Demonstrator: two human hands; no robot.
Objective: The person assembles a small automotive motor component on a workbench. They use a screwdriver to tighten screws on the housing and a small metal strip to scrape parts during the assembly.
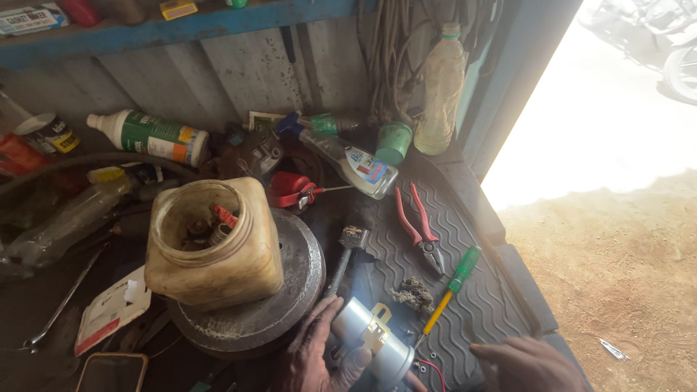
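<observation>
At the bottom edge of the bench, on the ribbed black mat [465,239], lies a small silver metal cylinder [370,341] with a brass-coloured bracket [376,327] strapped round its middle and thin wires [435,372], one red, leaving its lower end. Left hand [316,356] cups it from the left, fingers loosely curled along the body, thumb pressed under the lower end. Right hand [523,363] rests on the mat just beside it, fingers extended toward the cylinder, not touching; only partly in view, so I cannot tell whether it pinches anything.

Handling, my read: rigid metal can, fairly dense for its size, smooth and probably greasy, so slippery. Grip around the barrel or by the bracket; keep off the wires, they look like the weak point.

Labels and packages:
- white bottle with green label and yellow-orange patches [149,136], lying on its side at the back wall
- clear bottle with blue-red-white label [356,163], lying tilted, centre back
- tall cloudy plastic bottle [439,91], upright against the wall, label washed out
- yellowed open plastic jar [214,243], no label, standing on a round metal disc [290,290]
- white and red flat packet [112,308], left foreground
- black tin with yellow label [47,134], far left

Red pliers [420,225] and green-handled screwdriver [451,287] lie on the mat near the cylinder.
</observation>
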